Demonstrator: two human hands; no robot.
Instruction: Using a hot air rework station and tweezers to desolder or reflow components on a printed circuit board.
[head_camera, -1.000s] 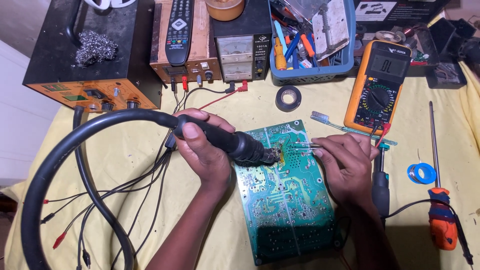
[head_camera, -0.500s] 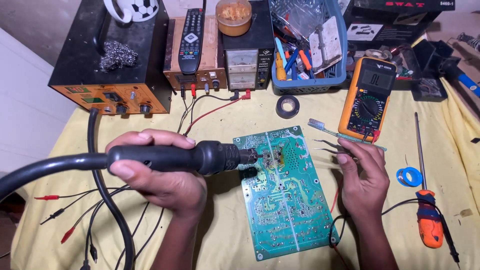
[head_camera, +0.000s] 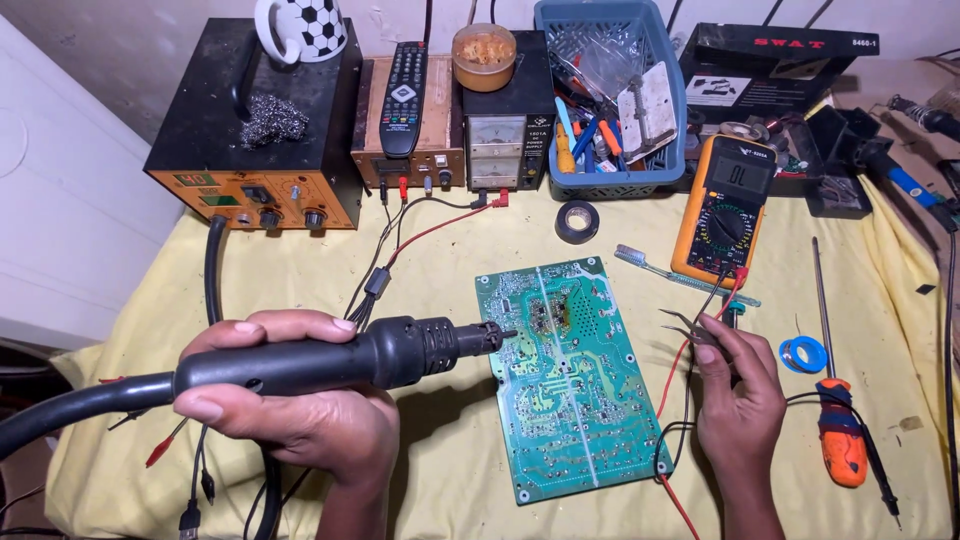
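- The left hand (head_camera: 290, 400) is wrapped around the black hot-air wand (head_camera: 330, 358), its metal nozzle level and just touching the left edge of the green circuit board (head_camera: 565, 375).
- The right hand (head_camera: 738, 395) pinches slim steel tweezers (head_camera: 690, 325), tips pointing left, held just right of the board and clear of it.
- The board lies flat at mid-table on the yellow cloth (head_camera: 300, 250), with a scorched dark patch near its far middle.
- Good practice here, I'd judge: hold the nozzle steady above the joint, tweezers close and ready.
- An orange multimeter (head_camera: 728, 205) lies far right; an orange-handled screwdriver (head_camera: 835, 400) lies on the right.
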